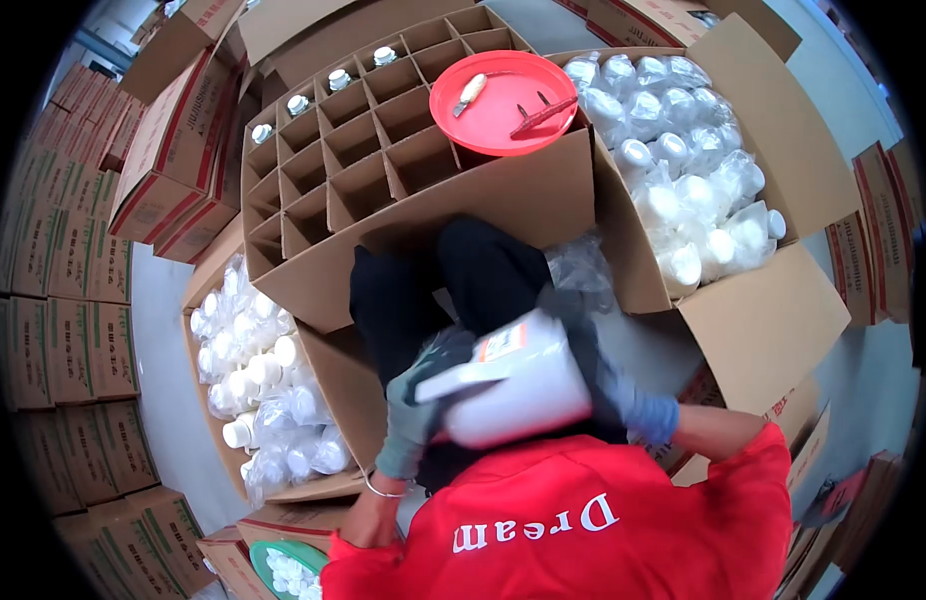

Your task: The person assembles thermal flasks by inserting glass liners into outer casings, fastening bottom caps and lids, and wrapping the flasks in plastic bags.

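A white plastic jug point(523, 385) with an orange and white label lies tilted over my lap, blurred by motion. My left hand point(423, 400), in a grey-green glove, is wrapped round its handle side. At the jug's other end is my right hand point(608, 375), in a dark and blue glove, held against it; its fingers are smeared. Beyond my knees stands a divided carton point(433, 210), with several bottles point(339, 79) in its far-left cells. A red round lid point(493, 130) rests on the carton's right corner, carrying a small knife point(471, 93) and a dark red tool point(545, 117).
Open boxes of plastic-wrapped white bottles stand at the right point(698, 190) and left point(258, 370). A green basin point(258, 560) of white caps is at the lower left. Stacked cartons point(68, 350) line the left side; more cartons point(863, 240) stand far right.
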### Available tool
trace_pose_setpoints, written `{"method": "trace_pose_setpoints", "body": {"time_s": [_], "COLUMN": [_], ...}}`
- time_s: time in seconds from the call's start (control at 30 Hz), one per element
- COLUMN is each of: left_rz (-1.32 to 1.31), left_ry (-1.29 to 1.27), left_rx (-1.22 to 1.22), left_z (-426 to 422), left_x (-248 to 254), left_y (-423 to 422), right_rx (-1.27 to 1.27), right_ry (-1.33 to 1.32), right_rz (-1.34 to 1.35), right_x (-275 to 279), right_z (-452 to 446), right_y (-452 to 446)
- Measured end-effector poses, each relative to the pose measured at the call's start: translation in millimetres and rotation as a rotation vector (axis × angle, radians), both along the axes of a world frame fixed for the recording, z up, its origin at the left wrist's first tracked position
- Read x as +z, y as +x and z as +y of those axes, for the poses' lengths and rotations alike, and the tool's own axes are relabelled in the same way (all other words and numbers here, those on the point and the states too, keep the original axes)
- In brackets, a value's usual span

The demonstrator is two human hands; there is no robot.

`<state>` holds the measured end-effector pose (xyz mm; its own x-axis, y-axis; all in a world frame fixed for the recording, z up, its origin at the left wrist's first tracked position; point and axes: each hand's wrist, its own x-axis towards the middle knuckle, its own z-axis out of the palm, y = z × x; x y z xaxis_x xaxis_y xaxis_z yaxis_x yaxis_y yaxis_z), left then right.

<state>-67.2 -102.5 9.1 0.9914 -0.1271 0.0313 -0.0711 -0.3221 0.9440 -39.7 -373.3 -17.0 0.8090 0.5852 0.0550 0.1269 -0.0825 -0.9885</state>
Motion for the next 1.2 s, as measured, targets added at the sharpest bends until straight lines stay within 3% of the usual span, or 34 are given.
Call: {"method": "trace_pose_setpoints", "body": {"time_s": [0.03, 0.07, 0.13, 0.2, 0.23, 0.27, 0.33, 0.37, 0.4, 0.43, 0.47, 0.5, 0.53, 0.6, 0.63, 0.67, 0.77, 0.8, 0.93, 0.97, 1.0, 1.03, 1.07, 1.1, 1.13, 1.17, 1.2], "left_rz": [-0.258, -0.524, -0.493, 0.044, 0.037, 0.278, 0.014, -0.405, -0.562, -0.565, -0.581, -0.542, -0.365, 0.034, 0.146, 0.015, -0.431, -0.468, -0.556, -0.533, -0.505, -0.350, -0.198, -0.186, -0.226, -0.290, -0.350], "left_ry": [0.278, 0.553, 0.338, -0.052, 0.113, -0.091, -0.084, 0.149, 0.351, 0.383, 0.416, 0.292, 0.118, -0.075, -0.098, -0.035, 0.249, 0.246, 0.236, 0.178, 0.119, 0.048, -0.024, 0.112, 0.252, 0.484, 0.717], "left_rx": [-0.107, -0.202, -0.129, -0.022, -0.095, -0.007, 0.067, -0.049, -0.103, -0.132, -0.148, -0.024, -0.059, 0.154, 0.213, 0.219, 0.207, 0.201, 0.174, 0.204, 0.235, 0.365, 0.493, 0.489, 0.465, 0.415, 0.363], "left_z": [-15, -29, -24, -5, 0, 3, -21, -21, -33, -31, -27, -17, -14, -2, 5, 6, -2, 1, 38, 50, 62, 75, 87, 97, 104, 119, 125], "left_x": [18, 37, 37, 30, 33, 12, 34, 37, 56, 54, 47, 25, 38, 32, 32, 31, 58, 57, 62, 57, 49, 42, 35, 31, 25, 1, -6], "left_y": [10, 17, 29, 34, 40, 40, 42, 51, 49, 52, 59, 63, 70, 67, 69, 69, 72, 72, 68, 68, 66, 60, 55, 52, 49, 42, 41], "right_rx": [-0.152, -0.116, -0.103, -0.120, -0.145, -0.176, -0.048, -0.199, -0.351, -0.327, -0.335, -0.336, -0.311, -0.262, -0.177, -0.085, -0.221, -0.247, -0.165, -0.088, -0.048, -0.149, -0.125, -0.285, -0.265, -0.224, -0.069], "right_ry": [0.187, 0.106, -0.033, -0.097, -0.100, -0.104, 0.006, 0.014, 0.022, 0.166, 0.093, 0.024, 0.056, 0.117, 0.068, 0.014, 0.236, 0.290, 0.340, 0.262, -0.024, -0.044, -0.303, -0.536, -0.976, -1.312, -1.523], "right_rz": [0.431, 0.272, -0.105, -0.371, -0.454, -0.530, -0.512, -0.367, -0.220, -0.105, -0.145, -0.184, -0.153, -0.088, -0.247, -0.402, -0.070, 0.032, -0.282, -0.286, -0.417, -0.582, -0.791, -1.107, -1.146, -0.992, -1.035], "right_x": [-23, -14, -19, -15, 8, 29, 35, 12, -12, -24, -31, -27, -15, 9, 27, 38, 20, 21, 28, 37, 44, 52, 62, 50, 38, 45, 29], "right_z": [-4, -9, -20, -21, -17, -14, -11, -6, -2, 1, -4, -2, 3, 14, 12, 11, 34, 40, 70, 70, 67, 67, 55, 45, 34, 34, 27], "right_y": [-3, 12, 33, 36, 43, 47, 57, 49, 46, 54, 61, 70, 73, 80, 83, 86, 88, 92, 107, 123, 154, 177, 212, 247, 286, 303, 328]}}
